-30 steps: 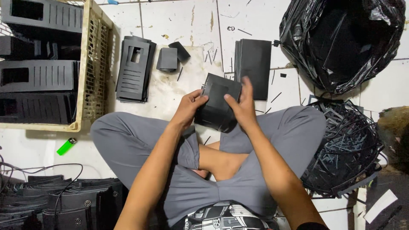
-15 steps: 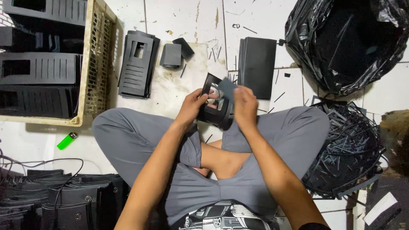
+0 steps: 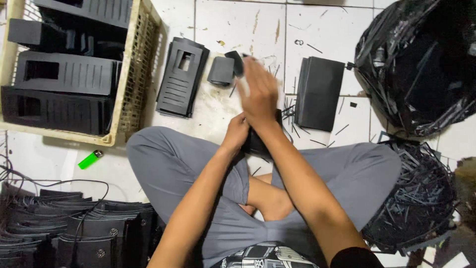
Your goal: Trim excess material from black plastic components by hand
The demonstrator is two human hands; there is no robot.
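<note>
You sit cross-legged on the white tiled floor (image 3: pixel 233 20), both arms reaching out over your knees. Your left hand (image 3: pixel 237 133) is closed around a black plastic part (image 3: pixel 257 144), held just above the floor in front of your shins; most of the part is hidden behind your hands. Your right hand (image 3: pixel 259 92) lies above it, fingers stretched out flat and blurred, the heel of the hand against the part; you cannot tell whether it grips anything.

Just beyond your fingertips lie two small black caps (image 3: pixel 225 69). Left of them rests a stack of slotted black panels (image 3: pixel 181 77), and a flat black cover (image 3: pixel 320 92) lies to the right. A cream crate (image 3: pixel 130 94) of black housings fills the far left corner. A green lighter (image 3: pixel 89 159) lies near your left knee.
</note>
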